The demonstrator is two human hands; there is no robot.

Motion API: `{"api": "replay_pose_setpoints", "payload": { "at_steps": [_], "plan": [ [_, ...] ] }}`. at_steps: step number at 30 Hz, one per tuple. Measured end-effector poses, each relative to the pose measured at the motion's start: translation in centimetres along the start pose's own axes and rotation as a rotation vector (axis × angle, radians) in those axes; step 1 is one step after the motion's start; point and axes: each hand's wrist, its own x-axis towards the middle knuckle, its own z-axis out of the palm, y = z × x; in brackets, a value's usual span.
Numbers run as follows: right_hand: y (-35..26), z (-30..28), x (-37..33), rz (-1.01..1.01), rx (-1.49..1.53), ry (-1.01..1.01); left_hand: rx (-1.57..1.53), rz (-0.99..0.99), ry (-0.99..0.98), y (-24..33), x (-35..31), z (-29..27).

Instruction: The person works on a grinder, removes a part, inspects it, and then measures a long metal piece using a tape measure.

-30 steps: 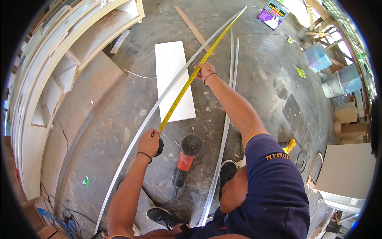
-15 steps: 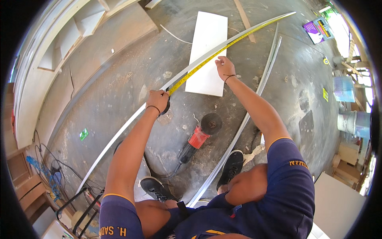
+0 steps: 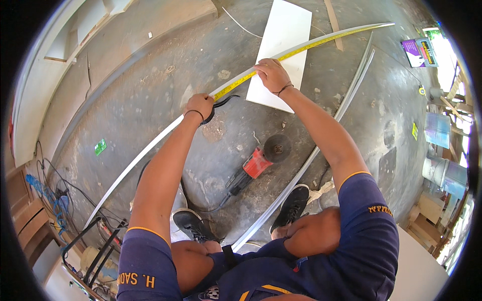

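A long, pale trim strip (image 3: 140,156) runs slantwise across the floor, with the yellow blade of a tape measure (image 3: 232,87) stretched along its far part. My left hand (image 3: 200,106) is closed on the strip and tape at the near end of the blade. A dark case, partly hidden, shows just under that hand, and a dark strap-like piece sticks out beside it. Farther along, my right hand (image 3: 272,76) grips the strip and blade together, its fingers curled over them. Beneath this stretch lies a white rectangular board (image 3: 286,25).
Between my feet and the board lies a red and black angle grinder (image 3: 257,163) with its cord. More long metal strips (image 3: 301,173) run past my right shoe. Tangled cables (image 3: 60,200) are at the left, plastic bins (image 3: 437,130) at the right, and a wooden slat (image 3: 332,22) at the back.
My right hand has moved left from above the board onto the strip and blade, and has closed there. My left hand keeps its hold. The view has shifted slightly.
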Motion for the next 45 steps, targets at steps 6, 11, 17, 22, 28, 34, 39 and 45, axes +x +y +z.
{"api": "replay_pose_setpoints", "payload": {
  "at_steps": [6, 11, 17, 22, 28, 34, 39, 45],
  "plan": [
    [-0.3, 1.9, 1.4, 0.144, -0.034, -0.122, -0.009, 0.015, 0.021, -0.5, 0.8, 0.4],
    [-0.8, 1.7, 2.5, 0.218, -0.1, -0.268, -0.028, 0.008, -0.025, -0.6, 0.7, -0.1],
    [0.8, 2.2, 2.0, 0.077, -0.044, -0.218, -0.032, 0.003, -0.017, -0.5, 1.1, 0.2],
    [0.7, 2.5, 1.9, 0.049, -0.013, -0.237, -0.012, 0.006, -0.006, -1.0, 1.9, 0.7],
    [-0.1, 1.6, 3.7, 0.214, -0.114, -0.47, -0.036, 0.022, -0.037, -0.9, 1.7, 0.2],
    [0.0, 2.1, 3.5, 0.171, -0.121, -0.424, -0.233, 0.043, 0.027, -5.1, 0.5, -1.3],
    [1.3, 2.7, 3.4, 0.166, -0.087, -0.451, -0.164, 0.03, -0.095, -14.7, -4.5, -4.8],
    [1.0, 2.0, 3.6, 0.099, -0.078, -0.425, -0.104, -0.14, -0.057, -25.2, -11.3, -7.5]
  ]
}}
